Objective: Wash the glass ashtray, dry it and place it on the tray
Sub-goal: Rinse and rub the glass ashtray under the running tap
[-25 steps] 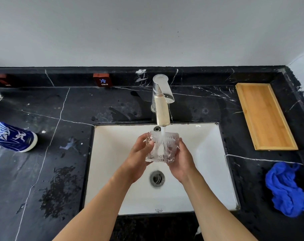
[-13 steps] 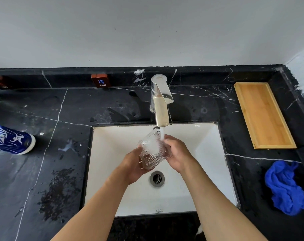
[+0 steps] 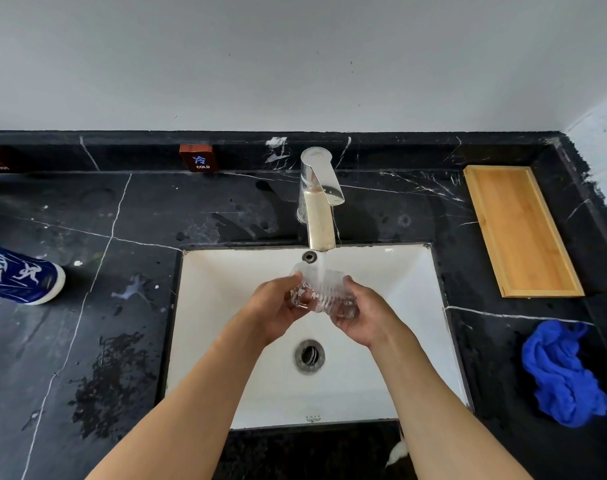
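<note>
Over the white basin (image 3: 381,341) set in your black veined counter (image 3: 122,323), your left hand (image 3: 278,310) and right hand (image 3: 362,315) clamp the ribbed glass ashtray (image 3: 321,294) between curled fingers under the tap's (image 3: 317,202) stream, now tipped flatter than a half-second ago, bamboo tray (image 3: 520,230) toward the far right corner.

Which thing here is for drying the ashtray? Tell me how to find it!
Start at the white sink in the black counter and look right. Just past the long wooden tray, nearer to you, lies a crumpled blue cloth. It is the only soft, bright blue thing on that side.
</note>
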